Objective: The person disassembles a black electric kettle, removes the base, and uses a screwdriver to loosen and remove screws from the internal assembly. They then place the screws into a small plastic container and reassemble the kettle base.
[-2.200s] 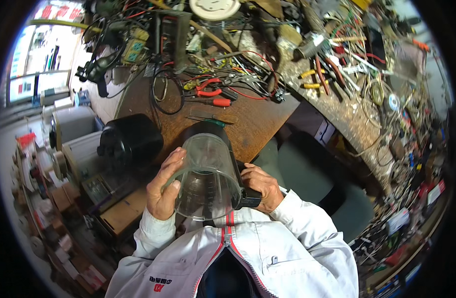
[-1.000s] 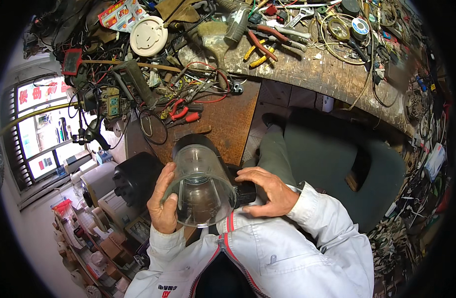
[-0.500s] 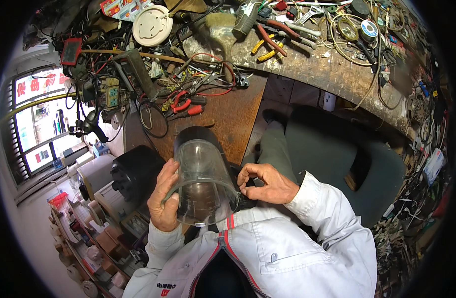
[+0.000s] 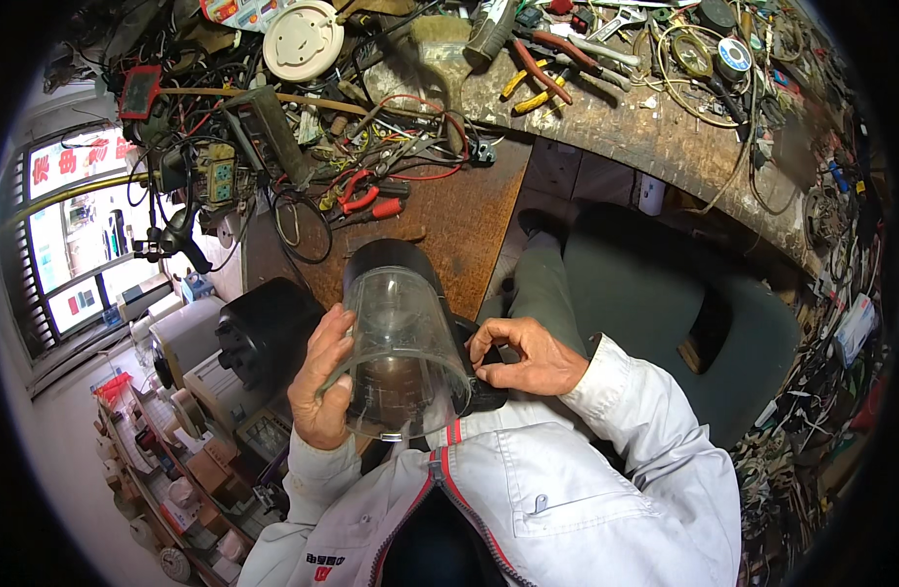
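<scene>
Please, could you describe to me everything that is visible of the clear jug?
The clear jug looks like transparent plastic, slightly cloudy, with faint markings along its wall. It has a black base and a black handle on its right side. It is tilted, its wide open end toward the person's body. The left hand holds its wall near the rim; the right hand is at the handle, contact unclear. Whether the base touches the table cannot be told.
</scene>
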